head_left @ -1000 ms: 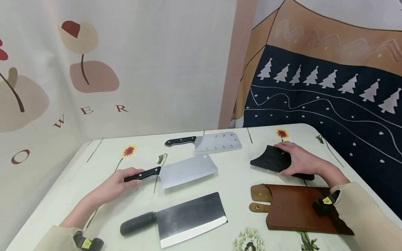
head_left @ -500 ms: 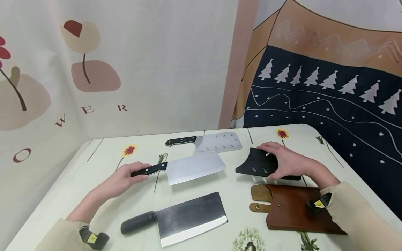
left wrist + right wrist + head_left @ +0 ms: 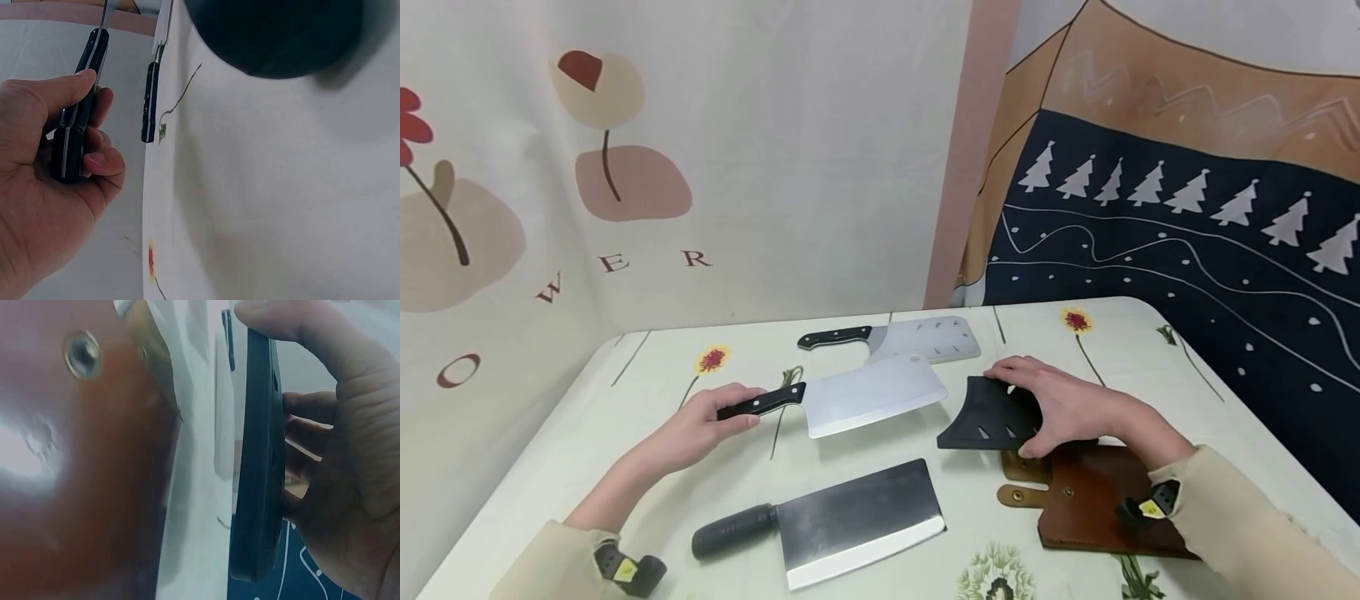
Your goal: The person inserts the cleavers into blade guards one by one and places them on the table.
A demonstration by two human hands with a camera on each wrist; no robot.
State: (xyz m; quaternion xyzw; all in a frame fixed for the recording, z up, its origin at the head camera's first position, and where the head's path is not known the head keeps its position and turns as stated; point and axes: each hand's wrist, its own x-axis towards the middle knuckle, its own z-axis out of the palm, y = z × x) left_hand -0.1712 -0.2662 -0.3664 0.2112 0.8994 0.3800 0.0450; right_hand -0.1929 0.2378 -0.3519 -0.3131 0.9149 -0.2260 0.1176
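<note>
Left hand [image 3: 700, 425] carried steel cleaver [image 3: 872, 393] up and toward right hand [image 3: 1060, 404]. Right hand drew black sheath [image 3: 988, 417] toward cleaver tip, now overlapping brown leather sheath [image 3: 1097, 500] below wrist.

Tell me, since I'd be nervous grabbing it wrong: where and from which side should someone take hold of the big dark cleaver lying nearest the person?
Probably the dark cleaver by its round black handle, which sticks out leftward, coming from the left. The bright sharpened edge runs along the blade's near side, so fingers should stay clear of it.
</note>
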